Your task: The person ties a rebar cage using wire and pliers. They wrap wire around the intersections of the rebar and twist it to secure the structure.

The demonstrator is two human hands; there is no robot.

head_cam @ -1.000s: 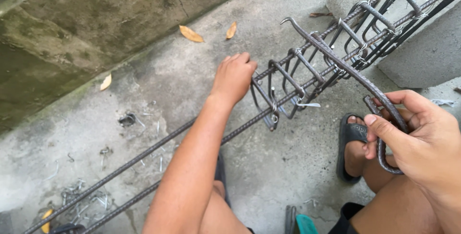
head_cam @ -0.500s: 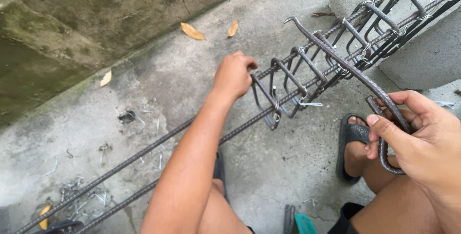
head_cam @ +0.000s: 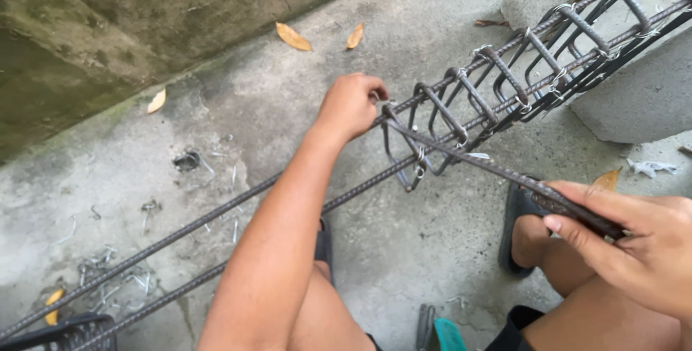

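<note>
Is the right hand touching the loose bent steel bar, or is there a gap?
Touching. The head view shows the right hand with fingers wrapped around one end of the bent steel bar; the bar disappears under the fingers with no gap visible.

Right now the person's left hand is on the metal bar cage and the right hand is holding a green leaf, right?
Not quite. The left hand is on the rebar cage, but the right hand grips a dark steel bar, not a green leaf. The head view shows it; the leaves there are dry, brown and lie on the concrete floor.
</note>
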